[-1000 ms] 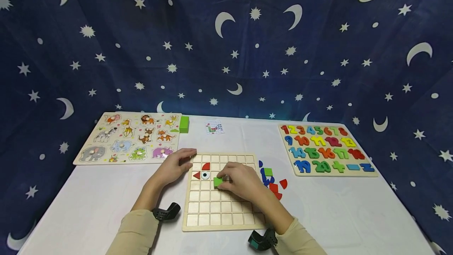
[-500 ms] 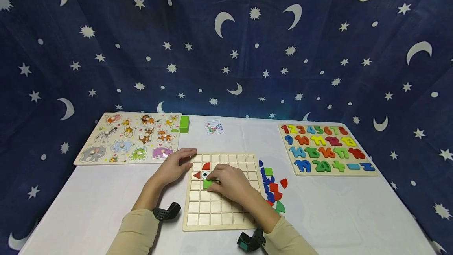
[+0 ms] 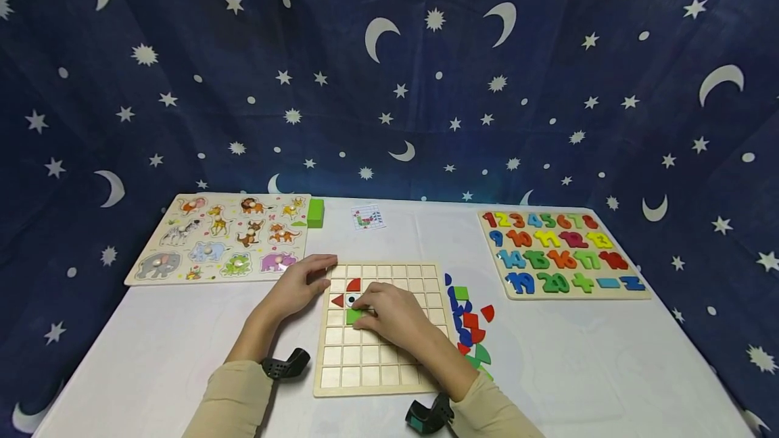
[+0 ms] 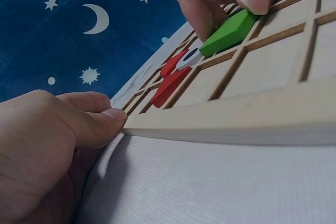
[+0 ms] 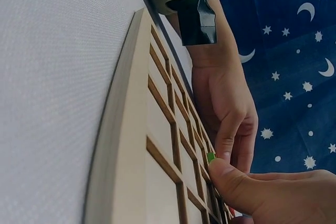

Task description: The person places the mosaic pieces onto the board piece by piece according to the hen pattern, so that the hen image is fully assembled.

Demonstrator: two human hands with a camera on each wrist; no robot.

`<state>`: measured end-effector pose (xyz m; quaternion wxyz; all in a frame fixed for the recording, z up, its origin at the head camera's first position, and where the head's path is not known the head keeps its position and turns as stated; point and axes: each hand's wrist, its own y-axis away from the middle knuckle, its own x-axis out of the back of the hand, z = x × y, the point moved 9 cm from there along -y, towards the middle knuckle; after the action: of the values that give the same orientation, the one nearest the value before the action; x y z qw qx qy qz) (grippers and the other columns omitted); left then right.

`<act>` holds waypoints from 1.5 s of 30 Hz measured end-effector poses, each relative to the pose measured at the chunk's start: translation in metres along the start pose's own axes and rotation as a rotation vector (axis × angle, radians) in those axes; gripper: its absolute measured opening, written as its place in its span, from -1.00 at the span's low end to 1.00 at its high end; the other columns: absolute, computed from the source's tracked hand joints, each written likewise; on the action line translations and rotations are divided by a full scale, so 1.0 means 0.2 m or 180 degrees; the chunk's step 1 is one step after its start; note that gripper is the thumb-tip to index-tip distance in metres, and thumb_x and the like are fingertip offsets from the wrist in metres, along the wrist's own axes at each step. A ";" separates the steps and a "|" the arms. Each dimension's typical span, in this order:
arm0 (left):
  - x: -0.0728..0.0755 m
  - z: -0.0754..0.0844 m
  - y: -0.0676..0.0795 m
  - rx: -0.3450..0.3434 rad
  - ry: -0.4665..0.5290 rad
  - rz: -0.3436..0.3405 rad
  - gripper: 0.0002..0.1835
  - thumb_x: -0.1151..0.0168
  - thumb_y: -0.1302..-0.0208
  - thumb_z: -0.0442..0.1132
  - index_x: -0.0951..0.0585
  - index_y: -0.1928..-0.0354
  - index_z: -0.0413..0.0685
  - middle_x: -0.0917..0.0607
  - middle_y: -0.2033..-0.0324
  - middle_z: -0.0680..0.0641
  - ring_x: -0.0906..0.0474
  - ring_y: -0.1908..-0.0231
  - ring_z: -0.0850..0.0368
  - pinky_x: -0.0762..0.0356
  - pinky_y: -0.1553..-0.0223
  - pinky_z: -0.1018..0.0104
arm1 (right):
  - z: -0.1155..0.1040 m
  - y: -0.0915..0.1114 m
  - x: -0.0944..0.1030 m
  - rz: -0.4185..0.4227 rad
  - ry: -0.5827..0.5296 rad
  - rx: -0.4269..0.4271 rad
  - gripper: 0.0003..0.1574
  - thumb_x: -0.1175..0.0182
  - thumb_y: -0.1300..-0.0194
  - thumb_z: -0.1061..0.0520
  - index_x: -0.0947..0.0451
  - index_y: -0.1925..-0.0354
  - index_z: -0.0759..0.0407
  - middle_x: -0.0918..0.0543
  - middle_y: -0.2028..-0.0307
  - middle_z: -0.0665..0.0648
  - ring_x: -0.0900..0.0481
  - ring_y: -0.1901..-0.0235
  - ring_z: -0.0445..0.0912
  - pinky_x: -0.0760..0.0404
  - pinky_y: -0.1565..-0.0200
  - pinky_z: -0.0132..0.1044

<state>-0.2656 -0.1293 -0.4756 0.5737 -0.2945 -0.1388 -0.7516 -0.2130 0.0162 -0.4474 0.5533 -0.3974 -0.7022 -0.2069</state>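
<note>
A wooden grid board (image 3: 353, 377) lies on the white table. My left hand (image 3: 302, 284) holds its far left corner, thumb at the side edge; the left wrist view shows the thumb and a finger meeting that corner. Thumb and fingers of my right hand (image 3: 392, 314) pinch a green square tile (image 3: 353, 317) at a cell in the board's left part. In the left wrist view the green tile (image 4: 228, 34) sits tilted between the fingertips. Just beyond it are a white eye tile (image 3: 350, 300), partly covered by the fingers, a red triangle (image 3: 337, 301) and a red quarter-circle (image 3: 353, 284).
Loose blue, red and green pieces (image 3: 470, 320) lie along the board's right side. An animal puzzle (image 3: 209, 272) and a green block (image 3: 315, 213) are at the back left. A small picture card (image 3: 368, 217) lies behind the board, a number puzzle (image 3: 566, 295) to the right.
My right hand has moved left across the board with the green tile, to the cell below the eye tile. Over the last half second it has barely moved. The left hand stays put.
</note>
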 end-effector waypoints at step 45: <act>-0.01 -0.01 0.00 0.0085 0.0067 -0.0045 -0.51 -0.21 -0.24 -0.34 -0.48 -0.24 -0.12 -0.48 -0.25 -0.10 -0.29 -0.33 -0.12 -0.18 -0.38 -0.08 | 0.01 0.01 -0.01 -0.0034 -0.0173 -0.0182 -0.68 -0.33 -0.13 -0.15 -0.70 0.15 -0.13 -0.64 0.20 -0.13 -0.60 0.20 -0.26 -0.62 0.22 -0.37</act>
<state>-0.2658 -0.1298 -0.4780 0.5737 -0.2779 -0.1448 -0.7567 -0.2135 0.0186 -0.4500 0.5213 -0.4148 -0.7129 -0.2190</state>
